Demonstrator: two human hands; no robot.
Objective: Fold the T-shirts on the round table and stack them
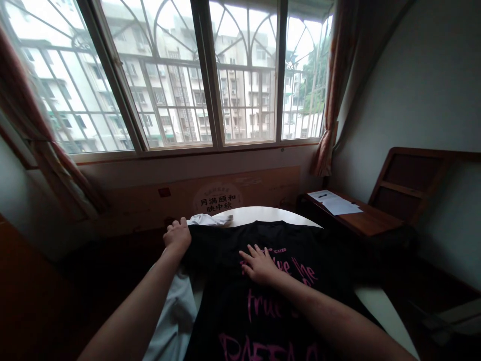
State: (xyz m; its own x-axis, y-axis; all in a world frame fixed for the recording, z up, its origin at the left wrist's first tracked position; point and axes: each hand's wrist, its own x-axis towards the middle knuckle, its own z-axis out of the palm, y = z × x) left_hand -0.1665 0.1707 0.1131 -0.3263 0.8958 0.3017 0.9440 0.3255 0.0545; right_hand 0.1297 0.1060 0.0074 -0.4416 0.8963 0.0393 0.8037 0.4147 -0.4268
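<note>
A black T-shirt point(225, 281) with pink lettering lies spread over a round white table point(259, 214). At the end of its left sleeve is my left hand point(177, 234), fingers curled round the sleeve's edge. My right hand point(259, 264) rests flat on the shirt's chest, fingers spread over part of the print. Beneath the shirt's left side, a crumpled white cloth point(175, 311) sticks out, and more white fabric point(210, 219) shows behind the sleeve. The lower part of the shirt runs out of the picture.
To the right stands a wooden chair point(383, 220) with white papers point(340, 204) and a pen on its seat. Behind the table, a large flat panel with Chinese characters point(218, 201) leans under the barred window point(244, 100). Tied curtains point(326, 145) hang at both sides.
</note>
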